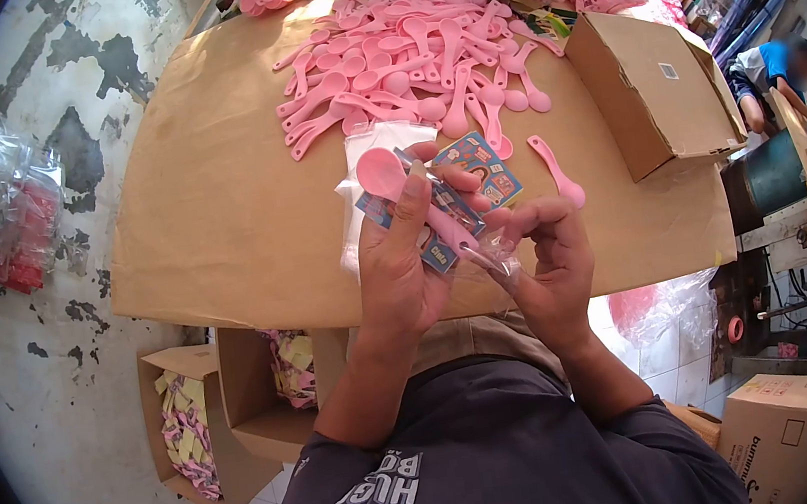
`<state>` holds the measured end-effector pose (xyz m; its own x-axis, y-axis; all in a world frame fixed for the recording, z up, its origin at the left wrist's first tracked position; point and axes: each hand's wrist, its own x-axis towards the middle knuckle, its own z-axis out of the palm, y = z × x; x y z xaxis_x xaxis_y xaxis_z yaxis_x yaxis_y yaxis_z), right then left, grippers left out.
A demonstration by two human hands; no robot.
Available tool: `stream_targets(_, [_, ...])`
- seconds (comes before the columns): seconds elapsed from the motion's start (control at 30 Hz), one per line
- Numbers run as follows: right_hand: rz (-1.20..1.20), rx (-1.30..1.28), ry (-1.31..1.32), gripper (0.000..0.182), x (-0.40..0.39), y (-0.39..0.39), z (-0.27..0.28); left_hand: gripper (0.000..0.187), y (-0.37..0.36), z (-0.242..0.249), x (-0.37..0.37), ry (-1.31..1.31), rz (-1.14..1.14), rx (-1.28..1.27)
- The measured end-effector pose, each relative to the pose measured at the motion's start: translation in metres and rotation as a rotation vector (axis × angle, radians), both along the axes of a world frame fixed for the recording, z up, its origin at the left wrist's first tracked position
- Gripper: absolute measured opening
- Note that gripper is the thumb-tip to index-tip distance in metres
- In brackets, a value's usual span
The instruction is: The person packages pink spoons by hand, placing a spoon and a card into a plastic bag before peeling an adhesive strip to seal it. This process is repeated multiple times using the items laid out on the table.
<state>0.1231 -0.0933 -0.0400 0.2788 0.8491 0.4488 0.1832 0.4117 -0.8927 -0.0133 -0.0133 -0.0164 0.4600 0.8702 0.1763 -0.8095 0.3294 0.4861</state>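
My left hand (399, 258) is closed around a pink measuring spoon (380, 170), its round bowl up by my thumb and its handle slanting down to the right. A printed blue card (437, 254) shows behind the handle, partly hidden by my fingers. Close by, my right hand (555, 258) pinches a clear plastic bag (497, 259) at the handle's end. Under and beyond my left hand lie flat clear bags (353, 208). Colourful printed cards (485, 163) rest on the table just past my fingers. A single pink spoon (557, 171) lies to their right.
A large heap of pink spoons (400, 61) covers the far part of the cardboard-topped table (205, 196). An open cardboard box (651, 91) stands at the right. Boxes of packed items (187, 435) sit below left. Another person (769, 71) is at far right.
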Motion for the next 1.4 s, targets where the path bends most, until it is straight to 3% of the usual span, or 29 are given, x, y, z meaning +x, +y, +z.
stream_targets(0.1, [-0.149,0.115,-0.109,0.043,-0.003,0.002,0.018,0.033,0.0,0.004,-0.003,0.023,-0.003,-0.001])
stream_targets(0.17, [-0.177,0.31,-0.509,0.039,0.002,0.001,0.033,0.033,0.003,0.003,-0.004,0.028,-0.002,-0.021])
stream_targets(0.27, [-0.128,0.404,-0.639,0.033,0.01,-0.003,0.041,0.034,0.011,0.002,-0.01,-0.002,-0.027,-0.107])
stream_targets(0.37, [-0.033,0.479,-0.434,0.037,0.026,-0.003,0.032,0.037,0.02,0.001,-0.021,0.057,-0.011,-0.154])
stream_targets(0.5, [-0.134,0.281,-0.407,0.041,0.036,0.004,0.036,0.041,0.022,0.004,-0.022,-0.09,-0.154,-0.19])
stream_targets(0.57, [-0.132,0.213,-0.707,0.041,0.036,0.013,0.043,0.044,0.016,0.008,-0.017,-0.077,-0.242,-0.187])
stream_targets(0.7, [-0.09,0.236,-0.761,0.036,0.026,0.018,0.048,0.052,0.003,0.005,-0.009,0.049,-0.276,-0.123])
stream_targets(0.83, [0.056,0.318,-0.667,0.029,0.029,0.02,0.051,0.054,-0.002,0.005,-0.008,0.135,-0.337,-0.109])
stream_targets(0.97, [0.177,0.39,-0.382,0.024,0.035,0.021,0.051,0.057,0.007,0.005,-0.01,0.059,-0.307,-0.028])
stream_targets(1.03, [0.27,0.349,-0.072,0.026,0.042,0.02,0.039,0.06,0.005,0.012,-0.009,0.165,-0.201,0.009])
stream_targets(1.1, [0.2,0.313,-0.181,0.031,0.043,0.015,0.041,0.062,0.008,0.011,-0.015,0.328,-0.181,0.274])
stream_targets(1.17, [0.089,0.019,-0.128,0.04,0.03,0.011,0.046,0.06,0.003,0.013,-0.012,0.334,-0.138,0.29])
stream_targets(1.27, [0.043,-0.044,0.007,0.045,0.016,0.011,0.037,0.048,-0.005,0.016,-0.005,0.528,-0.025,0.333])
stream_targets(1.4, [0.022,-0.088,-0.077,0.049,0.016,0.003,0.042,0.038,-0.01,0.018,-0.008,0.698,0.049,0.35])
